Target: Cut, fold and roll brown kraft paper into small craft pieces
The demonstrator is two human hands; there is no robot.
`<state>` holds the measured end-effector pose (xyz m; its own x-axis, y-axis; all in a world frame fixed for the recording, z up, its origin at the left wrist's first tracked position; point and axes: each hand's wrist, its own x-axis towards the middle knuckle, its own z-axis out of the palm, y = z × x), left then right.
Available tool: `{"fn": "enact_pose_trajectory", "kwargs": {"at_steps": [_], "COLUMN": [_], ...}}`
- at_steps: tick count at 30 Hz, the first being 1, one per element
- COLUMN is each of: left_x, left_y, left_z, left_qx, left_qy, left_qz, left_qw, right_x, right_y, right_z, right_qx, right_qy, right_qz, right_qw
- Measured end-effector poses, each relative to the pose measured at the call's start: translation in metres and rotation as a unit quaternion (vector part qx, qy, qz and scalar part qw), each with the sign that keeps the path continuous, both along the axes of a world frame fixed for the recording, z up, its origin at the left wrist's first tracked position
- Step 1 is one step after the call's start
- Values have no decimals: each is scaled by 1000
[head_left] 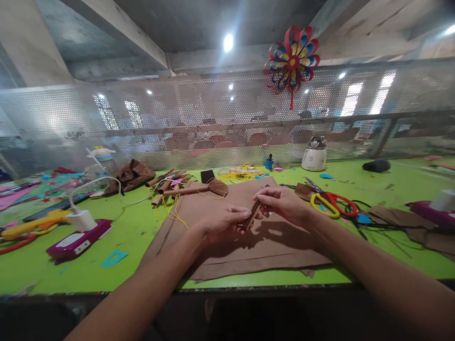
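Note:
My left hand (224, 221) and my right hand (280, 202) pinch the two ends of a narrow folded piece of brown paper (252, 215). The piece slants up to the right between my fingertips, which hide part of it. Under both hands, large sheets of brown paper (227, 263) lie flat. Beyond my left hand rests a brown paper fan shape on a rolled stem (217, 187). Past my right wrist lie red-handled scissors (341, 203) and yellow-handled scissors (325, 206).
Brown paper rolls (167, 187) and yellow strings (177, 215) are heaped at the left. A purple power strip (80, 241) with a white charger (81, 220) sits on the green table (138, 237). A white bottle (314, 157) stands behind. A perforated metal screen (199, 109) borders the back.

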<state>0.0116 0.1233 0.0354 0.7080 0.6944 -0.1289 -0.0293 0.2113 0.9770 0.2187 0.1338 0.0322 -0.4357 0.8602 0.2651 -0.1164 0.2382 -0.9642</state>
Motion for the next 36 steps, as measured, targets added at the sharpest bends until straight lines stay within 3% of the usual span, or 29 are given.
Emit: {"fn": "enact_pose_trajectory", "kwargs": {"at_steps": [12, 25, 36], "left_x": [1, 4, 5], "left_y": [-1, -2, 2], "left_z": [-1, -1, -8], "left_qx": [-1, 0, -40], "left_qy": [-18, -20, -23], "left_qz": [-49, -16, -21], "left_qw": [999, 1000, 999], "right_x": [-7, -3, -1], "right_y": [-3, -6, -6], "right_z": [-1, 1, 1], "right_qx": [-30, 90, 110], "right_qy": [23, -61, -109], "right_qz": [-38, -14, -3], "right_qw": [999, 994, 988]}}
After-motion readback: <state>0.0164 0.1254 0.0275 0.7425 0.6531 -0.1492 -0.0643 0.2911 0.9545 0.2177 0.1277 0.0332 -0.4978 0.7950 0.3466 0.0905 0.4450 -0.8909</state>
